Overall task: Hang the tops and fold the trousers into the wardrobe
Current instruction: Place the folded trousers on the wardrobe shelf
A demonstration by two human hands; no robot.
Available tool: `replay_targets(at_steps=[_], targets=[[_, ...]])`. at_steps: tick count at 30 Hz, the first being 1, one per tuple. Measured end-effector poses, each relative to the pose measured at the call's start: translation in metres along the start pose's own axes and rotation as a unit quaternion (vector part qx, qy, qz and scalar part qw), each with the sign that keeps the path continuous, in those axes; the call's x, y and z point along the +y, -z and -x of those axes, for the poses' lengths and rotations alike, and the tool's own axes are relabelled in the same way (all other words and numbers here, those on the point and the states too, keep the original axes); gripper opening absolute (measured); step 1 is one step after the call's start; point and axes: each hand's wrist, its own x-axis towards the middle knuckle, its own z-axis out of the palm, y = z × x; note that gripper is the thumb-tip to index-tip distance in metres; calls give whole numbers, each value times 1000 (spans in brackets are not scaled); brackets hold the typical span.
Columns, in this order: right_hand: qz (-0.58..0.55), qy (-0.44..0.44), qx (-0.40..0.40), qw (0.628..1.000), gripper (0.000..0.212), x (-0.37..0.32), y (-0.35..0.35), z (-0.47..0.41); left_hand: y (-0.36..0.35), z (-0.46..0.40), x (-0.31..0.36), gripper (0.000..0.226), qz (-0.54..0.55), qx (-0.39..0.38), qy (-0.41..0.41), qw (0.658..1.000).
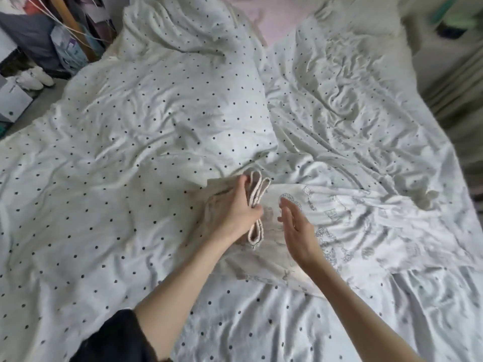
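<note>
A pale cream garment with faint grey printed drawings lies spread on the bed, partly bunched near its left end. Thick white drawstring cords loop out from that end. My left hand rests on the bunched part and pinches the cords between thumb and fingers. My right hand hovers just to the right of the cords, flat and edge-on, fingers apart, holding nothing. Whether the garment is trousers or a top cannot be told.
A rumpled white duvet with small dark dots covers the bed. A pink sheet shows at the far end. White shoes, boxes and bags crowd the floor at the far left. Pale furniture stands along the right.
</note>
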Motion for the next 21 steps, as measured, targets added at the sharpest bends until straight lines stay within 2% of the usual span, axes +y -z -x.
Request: replay_targets(at_steps=[3, 4, 5, 6, 9, 10, 12, 14, 16, 18, 21], targets=[[5, -20, 25, 999, 39, 25, 34, 4, -61, 2, 8, 62, -36, -153, -9, 988], [13, -21, 41, 999, 36, 32, 39, 6, -70, 4, 5, 61, -46, -190, -6, 981], [44, -16, 64, 997, 34, 37, 44, 8, -72, 5, 1, 56, -40, -195, -2, 980], [91, 0, 92, 992, 33, 40, 45, 9, -68, 6, -3, 49, -23, -161, 2, 987], [200, 124, 158, 959, 30, 37, 35, 11, -33, 3, -25, 27, -3, 66, -13, 998], [229, 176, 153, 945, 30, 34, 26, 13, -18, 1, -33, 26, -14, 131, -6, 991], [288, 251, 106, 918, 30, 26, 6, 16, 6, -4, -51, 27, -31, 169, 67, 983], [343, 250, 54, 904, 36, 22, -13, 15, 18, -5, -67, 30, 37, 97, 207, 973], [391, 199, 14, 899, 53, 27, -19, 8, 20, -1, -75, 26, 169, 7, 290, 942], [418, 147, -25, 896, 66, 39, -18, -1, 25, 0, -83, 26, 215, -33, 289, 933], [450, 120, -58, 883, 72, 54, -15, -7, 27, 0, -84, 19, 224, -76, 270, 933]])
